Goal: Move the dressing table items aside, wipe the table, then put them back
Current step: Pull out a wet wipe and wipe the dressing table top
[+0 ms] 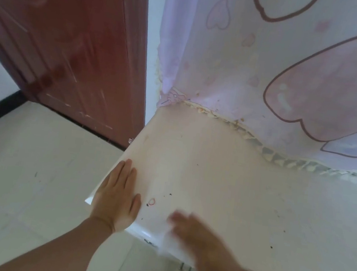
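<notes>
The white dressing table top (223, 183) fills the middle and right of the view, bare and marked with small dark specks and a red scribble. My left hand (118, 198) lies flat with straight fingers on the table's near left corner. My right hand (200, 235), blurred by motion, presses a thin white wipe (169, 242) against the table near its front edge; the wipe is mostly hidden under the hand.
A pink cartoon-print cloth (285, 70) with a fringed hem hangs over the back of the table. A dark red door (67, 39) stands to the left. Pale tiled floor (19, 170) lies left of and below the table. Small metal drawer handles (185, 268) show under the front edge.
</notes>
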